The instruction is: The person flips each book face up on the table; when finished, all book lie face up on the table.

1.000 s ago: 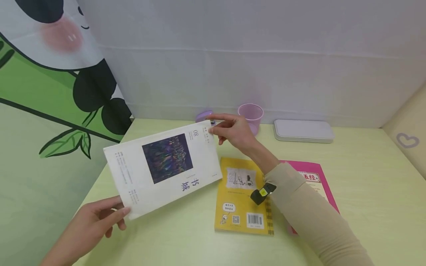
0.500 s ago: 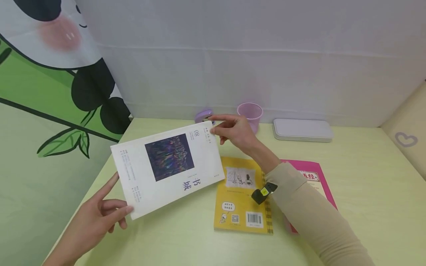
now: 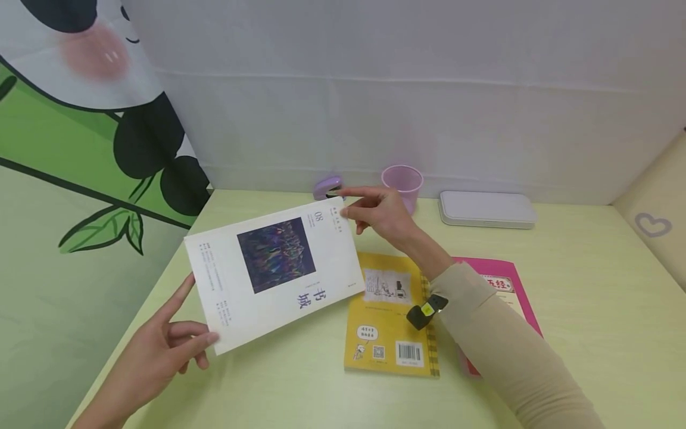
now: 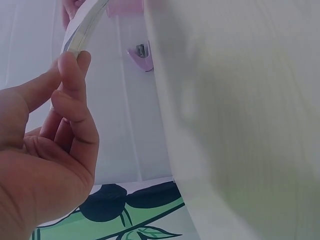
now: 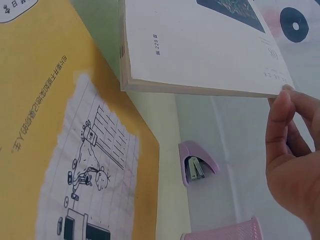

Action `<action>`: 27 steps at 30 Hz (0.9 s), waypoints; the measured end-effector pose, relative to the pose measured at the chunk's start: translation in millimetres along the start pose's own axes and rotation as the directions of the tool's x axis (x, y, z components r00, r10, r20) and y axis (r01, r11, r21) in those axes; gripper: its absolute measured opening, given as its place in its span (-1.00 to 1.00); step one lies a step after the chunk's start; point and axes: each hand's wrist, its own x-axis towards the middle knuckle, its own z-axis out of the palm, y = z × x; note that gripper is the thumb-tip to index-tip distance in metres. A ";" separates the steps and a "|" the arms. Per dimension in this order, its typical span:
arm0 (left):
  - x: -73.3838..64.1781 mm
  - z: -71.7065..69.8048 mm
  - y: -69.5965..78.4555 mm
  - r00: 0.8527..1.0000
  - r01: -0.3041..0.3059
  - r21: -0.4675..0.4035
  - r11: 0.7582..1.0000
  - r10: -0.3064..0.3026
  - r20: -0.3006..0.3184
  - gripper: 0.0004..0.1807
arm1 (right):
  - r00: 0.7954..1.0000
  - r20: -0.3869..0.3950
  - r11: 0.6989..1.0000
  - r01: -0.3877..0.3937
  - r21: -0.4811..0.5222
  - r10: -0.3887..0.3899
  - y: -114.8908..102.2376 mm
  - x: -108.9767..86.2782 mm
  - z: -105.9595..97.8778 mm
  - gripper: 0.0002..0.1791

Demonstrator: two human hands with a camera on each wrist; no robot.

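Note:
A white paperback book (image 3: 332,256) with a dark square picture on its cover is held up over the table, tilted with its right end higher. My left hand (image 3: 155,351) pinches its lower left corner between thumb and fingers, the index finger stretched along the left edge. At the upper right corner my right hand (image 3: 383,217) pinches it between thumb and index finger. In the left wrist view the book (image 4: 87,27) shows edge-on at the left hand's fingertips. The right wrist view shows its underside edge close over a yellow book (image 5: 30,125).
The yellow book (image 3: 375,322) lies under my right forearm, beside a pink book (image 3: 522,292) partly hidden by the sleeve. Along the back wall stand a small purple stapler (image 3: 327,187), a pink cup (image 3: 407,185) and a pale flat case (image 3: 488,208).
The white book has shifted slightly right and down, its left end swinging a little. My left index finger has straightened along the book's left edge. The right hand keeps its hold.

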 end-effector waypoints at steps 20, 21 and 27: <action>2.1 6.1 -4.3 0.998 -0.054 -0.011 0.999 0.054 0.023 0.21 | 0.990 0.141 0.999 0.003 -0.049 0.004 10.5 -4.2 -15.7 -0.46; 2.4 6.2 -4.4 0.998 -0.055 -0.013 0.998 0.056 0.027 0.21 | 0.989 0.145 0.999 0.005 -0.050 0.002 11.0 -4.4 -16.4 -0.46; 4.7 5.0 -6.2 0.994 -0.072 -0.052 0.996 0.076 0.077 0.21 | 0.989 0.148 0.998 0.007 -0.061 0.002 15.8 -4.7 -20.4 -0.45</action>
